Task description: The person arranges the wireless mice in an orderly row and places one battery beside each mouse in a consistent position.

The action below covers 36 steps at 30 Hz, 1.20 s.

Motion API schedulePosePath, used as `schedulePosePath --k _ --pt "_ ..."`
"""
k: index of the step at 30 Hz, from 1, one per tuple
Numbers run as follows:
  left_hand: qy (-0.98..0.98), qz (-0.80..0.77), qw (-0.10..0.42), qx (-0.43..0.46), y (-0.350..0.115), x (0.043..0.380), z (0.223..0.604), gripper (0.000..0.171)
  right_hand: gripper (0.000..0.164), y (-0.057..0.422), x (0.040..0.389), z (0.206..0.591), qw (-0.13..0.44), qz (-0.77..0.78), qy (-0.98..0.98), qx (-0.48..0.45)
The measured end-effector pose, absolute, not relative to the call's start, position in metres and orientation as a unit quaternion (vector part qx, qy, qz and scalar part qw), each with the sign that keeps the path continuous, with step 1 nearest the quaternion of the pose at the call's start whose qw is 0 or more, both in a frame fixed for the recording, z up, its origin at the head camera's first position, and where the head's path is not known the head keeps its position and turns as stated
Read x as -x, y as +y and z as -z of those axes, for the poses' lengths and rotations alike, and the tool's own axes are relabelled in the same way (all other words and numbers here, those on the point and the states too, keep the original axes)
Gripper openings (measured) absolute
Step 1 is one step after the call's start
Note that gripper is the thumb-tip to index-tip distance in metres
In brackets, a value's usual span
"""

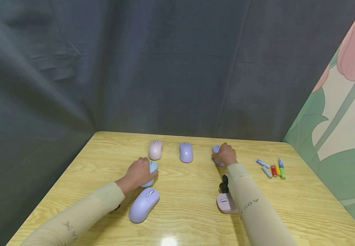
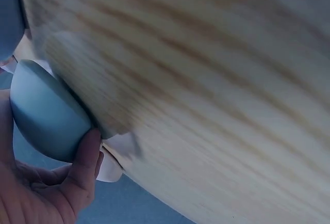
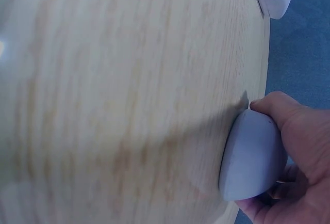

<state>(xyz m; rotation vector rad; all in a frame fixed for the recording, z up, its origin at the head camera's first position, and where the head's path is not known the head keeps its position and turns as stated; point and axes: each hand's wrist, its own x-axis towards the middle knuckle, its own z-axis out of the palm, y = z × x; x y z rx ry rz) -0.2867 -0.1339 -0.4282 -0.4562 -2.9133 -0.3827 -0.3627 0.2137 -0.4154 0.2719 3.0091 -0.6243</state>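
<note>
My left hand (image 1: 138, 173) grips a light blue computer mouse (image 1: 153, 166) on the left half of the table. In the left wrist view, the thumb and fingers hold the sides of this mouse (image 2: 49, 113), its underside close against the wood. At the back right, my right hand (image 1: 226, 154) holds a purple mouse (image 1: 216, 149) by its sides. The right wrist view shows that mouse (image 3: 252, 157) at the tabletop, thumb on one side and fingers on the other. Part of each held mouse is hidden by the hand in the head view.
Along the back stand a pink mouse (image 1: 155, 150) and another purple mouse (image 1: 186, 152). A larger purple mouse (image 1: 144, 205) lies in front of the left hand. Another pink mouse (image 1: 224, 203) is partly under the right sleeve. Several small coloured batteries (image 1: 274, 171) lie at the right.
</note>
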Motion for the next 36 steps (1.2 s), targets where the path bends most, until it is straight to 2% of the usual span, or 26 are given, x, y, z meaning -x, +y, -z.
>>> schedulePosePath --k 20,28,36 --pt "-0.979 0.104 0.093 0.150 -0.1305 0.2842 0.4272 0.057 0.065 0.2122 0.3596 0.4112 0.019 0.187 0.980 -0.061" --pt "-0.981 0.106 0.075 0.141 -0.1293 0.2855 0.4281 0.058 0.066 0.2129 0.3582 0.4114 0.020 0.179 0.982 -0.054" --pt "-0.985 0.108 0.036 0.127 -0.1289 0.2894 0.4301 0.067 0.066 0.2147 0.3596 0.4140 0.025 0.178 0.982 -0.052"
